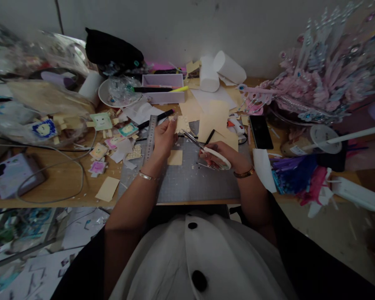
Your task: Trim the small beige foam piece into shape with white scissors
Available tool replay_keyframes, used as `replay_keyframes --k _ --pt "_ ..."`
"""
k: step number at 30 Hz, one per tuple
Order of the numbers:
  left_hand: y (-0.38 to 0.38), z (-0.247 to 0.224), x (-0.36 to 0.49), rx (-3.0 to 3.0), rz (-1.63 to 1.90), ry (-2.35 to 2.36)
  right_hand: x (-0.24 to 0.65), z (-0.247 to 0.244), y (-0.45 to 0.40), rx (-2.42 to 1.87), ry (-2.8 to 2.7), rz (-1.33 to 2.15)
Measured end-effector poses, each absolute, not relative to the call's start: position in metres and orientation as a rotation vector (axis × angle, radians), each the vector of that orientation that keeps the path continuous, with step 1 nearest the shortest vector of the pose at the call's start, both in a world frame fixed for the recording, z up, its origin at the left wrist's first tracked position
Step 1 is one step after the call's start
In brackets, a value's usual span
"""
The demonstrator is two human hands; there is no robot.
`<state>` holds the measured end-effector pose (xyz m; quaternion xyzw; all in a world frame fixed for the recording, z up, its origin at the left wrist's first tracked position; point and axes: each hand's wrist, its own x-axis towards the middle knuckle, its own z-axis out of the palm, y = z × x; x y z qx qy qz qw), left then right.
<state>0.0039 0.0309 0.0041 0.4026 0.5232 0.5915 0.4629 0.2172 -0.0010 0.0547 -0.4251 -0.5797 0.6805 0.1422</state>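
Note:
My left hand [165, 134] is closed, thumb and fingers pinched at the left edge of a small cream piece [183, 123] with raised bumps. My right hand [217, 154] grips a pair of scissors [223, 158] by its white handles. Their metal blades point up and left, with the tips close to the lower edge of the cream piece; whether they touch it I cannot tell. Below, a small cream card [175, 157] lies on the grey cutting mat [200, 187]. A steel ruler [150, 135] lies beside my left hand.
Cream sheets [214, 118], a glue gun [236, 125] and a phone [261, 131] lie to the right. Painted square figures [101, 121] are scattered left. Behind stand a lilac box [165, 96] and white rolls [209, 74]. Pink jewelled crowns [318, 79] and a cup [312, 141] fill the right.

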Motion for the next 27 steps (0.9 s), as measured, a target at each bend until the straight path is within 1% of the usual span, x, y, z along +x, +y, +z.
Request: replay_keyframes --k 9,22,27 --pt "0.028 0.011 0.005 0.945 1.401 1.283 0.218 0.056 -0.001 -1.251 -1.655 1.975" --pt "0.034 0.001 0.002 0.952 1.405 1.211 0.217 0.057 -0.001 -1.293 -1.683 1.939" --pt "0.035 0.001 0.002 0.933 1.401 1.232 0.218 0.054 0.000 -1.318 -1.632 1.993"
